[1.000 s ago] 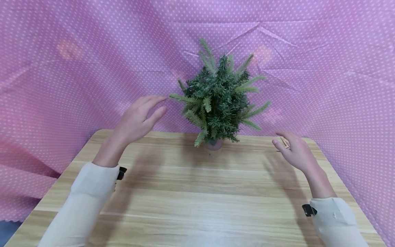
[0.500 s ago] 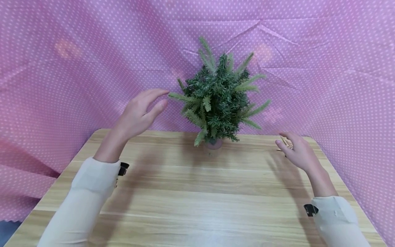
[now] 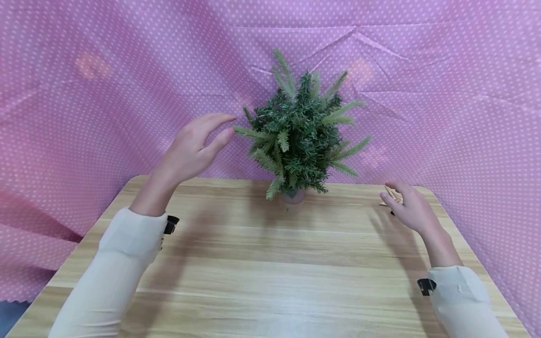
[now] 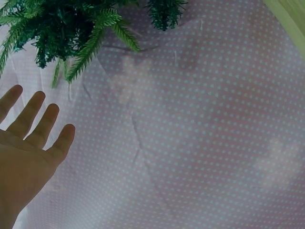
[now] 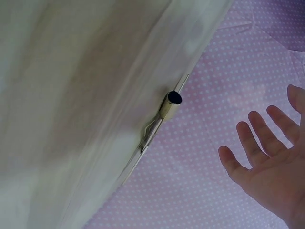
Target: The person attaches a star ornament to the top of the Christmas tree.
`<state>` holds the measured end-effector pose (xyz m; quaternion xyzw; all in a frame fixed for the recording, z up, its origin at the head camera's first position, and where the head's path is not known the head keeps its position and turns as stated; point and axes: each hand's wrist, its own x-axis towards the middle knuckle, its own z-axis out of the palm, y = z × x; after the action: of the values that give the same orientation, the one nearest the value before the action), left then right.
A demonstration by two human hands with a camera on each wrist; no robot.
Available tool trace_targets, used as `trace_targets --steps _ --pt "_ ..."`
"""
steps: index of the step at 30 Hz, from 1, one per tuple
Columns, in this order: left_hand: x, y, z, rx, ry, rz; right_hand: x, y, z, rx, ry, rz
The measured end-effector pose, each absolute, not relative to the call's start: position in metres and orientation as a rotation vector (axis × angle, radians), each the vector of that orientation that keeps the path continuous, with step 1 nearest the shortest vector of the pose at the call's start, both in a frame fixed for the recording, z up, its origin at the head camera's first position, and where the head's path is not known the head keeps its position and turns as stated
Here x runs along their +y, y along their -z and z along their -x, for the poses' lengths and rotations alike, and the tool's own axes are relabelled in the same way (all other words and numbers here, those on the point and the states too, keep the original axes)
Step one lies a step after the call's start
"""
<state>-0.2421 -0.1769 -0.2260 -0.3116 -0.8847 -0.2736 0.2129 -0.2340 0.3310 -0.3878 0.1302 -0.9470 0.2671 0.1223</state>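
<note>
Artificial fir (image 3: 302, 141) stands upright on its small, pale base (image 3: 292, 197), near the back edge of the desk (image 3: 270, 244) and in front of the pink dotted cloth (image 3: 169, 70). It is presumably set on that base so that its sprigs can spread freely on all sides.

The left hand (image 3: 189, 149) hangs in the air beside it, grasping nothing, its thumb and fingers parted near the tip of a light green sprig (image 3: 250, 133); whether the thumb grazes that tip I cannot tell. The gap between thumb and fingers seems suited to a light touch on soft foliage.

The right hand (image 3: 409, 206) is likewise released, its fingers straight and spread, well apart from the fir. Just past it, along the desk's back edge, sits a gold-coloured piece with a short, dark-mouthed tube (image 5: 171, 106); its purpose is unclear, as the hand partly hides it in the head view.
</note>
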Motion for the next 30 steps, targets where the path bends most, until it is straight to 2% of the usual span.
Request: trace_targets --steps 30 --pt "-0.152 0.217 0.248 -2.469 0.697 0.850 0.350 0.399 0.246 -2.875 -0.811 -0.318"
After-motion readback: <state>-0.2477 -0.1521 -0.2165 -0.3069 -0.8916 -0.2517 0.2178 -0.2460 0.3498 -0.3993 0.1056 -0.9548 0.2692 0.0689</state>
